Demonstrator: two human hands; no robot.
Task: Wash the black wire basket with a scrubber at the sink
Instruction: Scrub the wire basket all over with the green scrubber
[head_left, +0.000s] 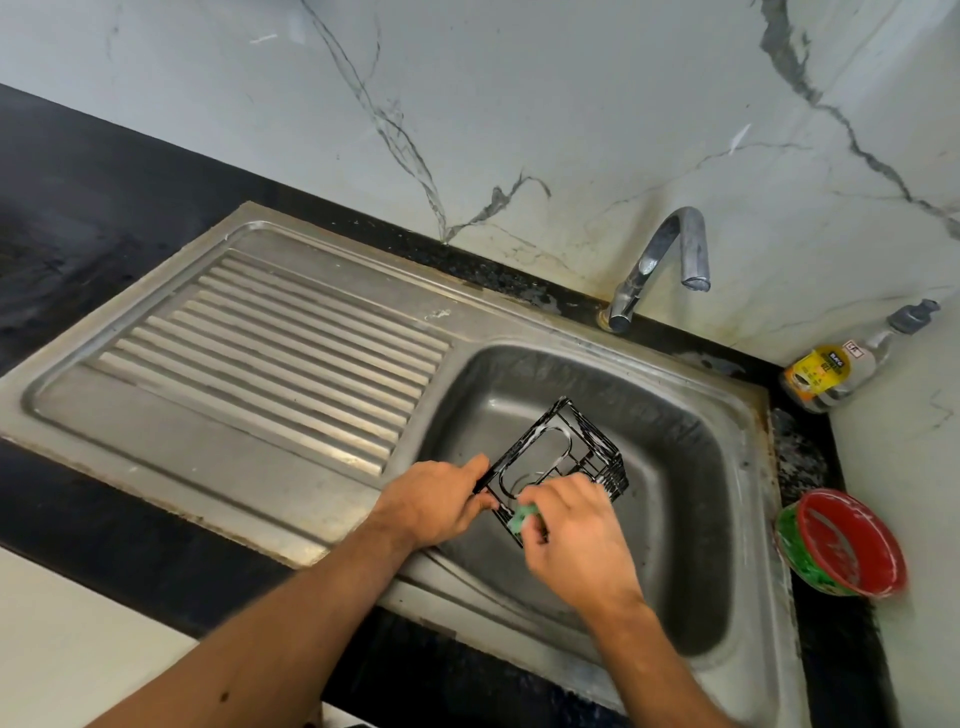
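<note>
The black wire basket (563, 452) is held tilted over the steel sink basin (691, 467), with white soap foam on its wires. My left hand (439, 501) grips the basket's near left edge. My right hand (576, 535) holds a green scrubber (522, 517) against the basket's near side; its fingers hide most of the scrubber.
The tap (670, 260) stands behind the basin with no water running. A ribbed steel drainboard (270, 343) lies to the left. On the black counter at the right are a dish-soap bottle (831, 371) and a red and green round container (844, 545).
</note>
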